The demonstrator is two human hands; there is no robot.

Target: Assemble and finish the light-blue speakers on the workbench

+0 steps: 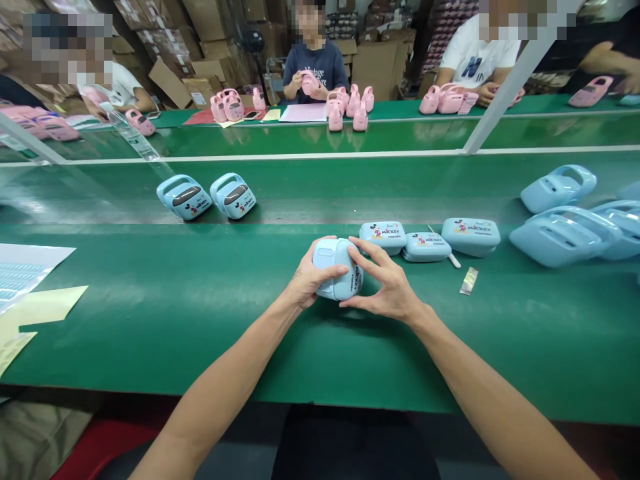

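A light blue plastic shell with a Mickey print [336,267] stands on the green table [200,313] in front of me. My left hand [309,277] wraps its left side, thumb across the front. My right hand [387,283] grips its right side with the fingers curled round the top and the thumb under it. Just behind lie three flat blue printed covers [383,235], [426,246], [470,235] in a row.
Two finished blue units [184,197], [233,195] stand on the belt at the back left. Blank blue shells [563,235] pile at the right. A white stick [454,261] and a foil strip [469,281] lie near the covers. Sticker sheets [30,310] lie left. People across handle pink units [350,105].
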